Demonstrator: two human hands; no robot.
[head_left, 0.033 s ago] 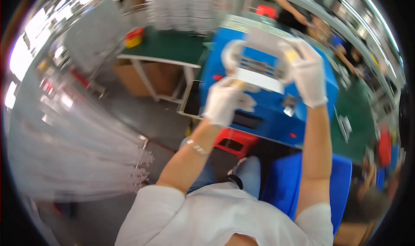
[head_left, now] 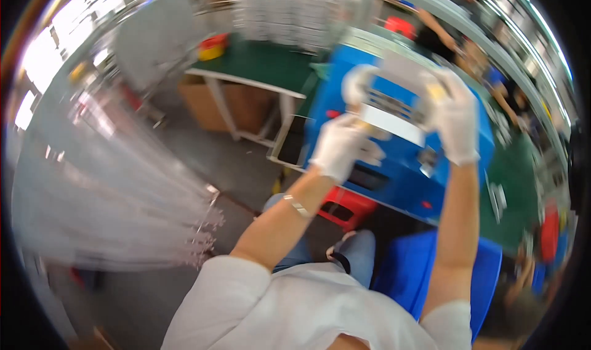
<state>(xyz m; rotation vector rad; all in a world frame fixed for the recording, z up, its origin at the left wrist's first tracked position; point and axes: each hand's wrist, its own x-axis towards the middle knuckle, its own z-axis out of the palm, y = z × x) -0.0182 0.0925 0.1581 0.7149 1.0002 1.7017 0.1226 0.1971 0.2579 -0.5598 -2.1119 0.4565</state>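
Where blue bin [head_left: 394,177] sits, green table [head_left: 265,64], grey floor [head_left: 203,153]

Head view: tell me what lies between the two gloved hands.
In the head view, a pale, flat tray-like part spans the gap between the left hand and the right hand; both grip its ends, above the blue bin.

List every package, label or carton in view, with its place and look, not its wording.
White flat blurred tray-like package: held up between left hand and right hand, over the blue bin.
Brown cardboard carton: under the green-topped table.
Small pale label: on the bin's wall.
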